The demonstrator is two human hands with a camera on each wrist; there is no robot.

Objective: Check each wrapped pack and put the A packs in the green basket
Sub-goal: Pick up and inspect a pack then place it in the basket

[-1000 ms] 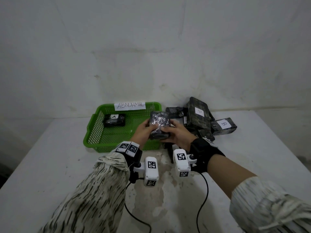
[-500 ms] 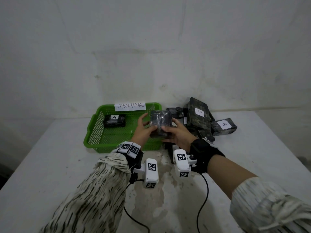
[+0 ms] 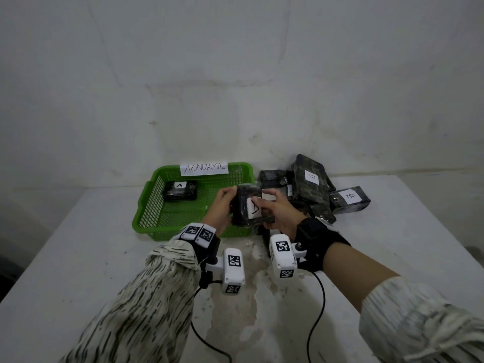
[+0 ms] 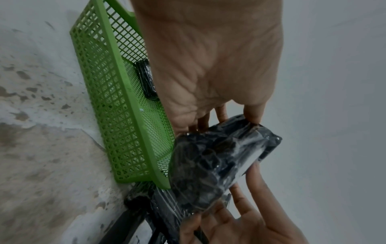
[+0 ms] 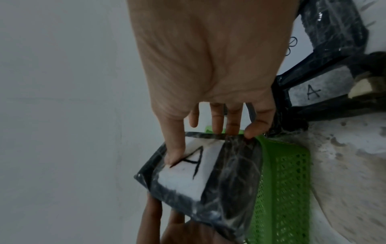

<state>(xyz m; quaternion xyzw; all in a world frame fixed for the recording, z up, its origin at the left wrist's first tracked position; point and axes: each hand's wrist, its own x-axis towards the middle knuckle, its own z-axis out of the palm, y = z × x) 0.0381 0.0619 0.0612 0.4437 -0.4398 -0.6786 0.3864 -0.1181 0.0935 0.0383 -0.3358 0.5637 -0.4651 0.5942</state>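
Note:
Both hands hold one black wrapped pack (image 3: 248, 209) above the near right corner of the green basket (image 3: 157, 197). Its white label with an A (image 5: 188, 166) faces me. My left hand (image 3: 222, 205) grips its left side, and my right hand (image 3: 275, 208) pinches its right side with the thumb on the label. In the left wrist view the pack (image 4: 217, 165) shows its wrinkled back. Another pack marked A (image 3: 180, 189) lies in the basket's far left part. A third A pack (image 5: 313, 92) lies on the table beneath my right hand.
A pile of black wrapped packs (image 3: 311, 187) sits right of the basket, two of them marked B (image 3: 349, 199). A paper sign reading ABNORMAL (image 3: 204, 168) hangs on the basket's far rim. The white table (image 3: 78, 258) has worn patches; a wall stands close behind.
The pack has been turned over in both hands: its wrinkled plain side showed before, and now the white A label faces me. It stays above the basket's right corner.

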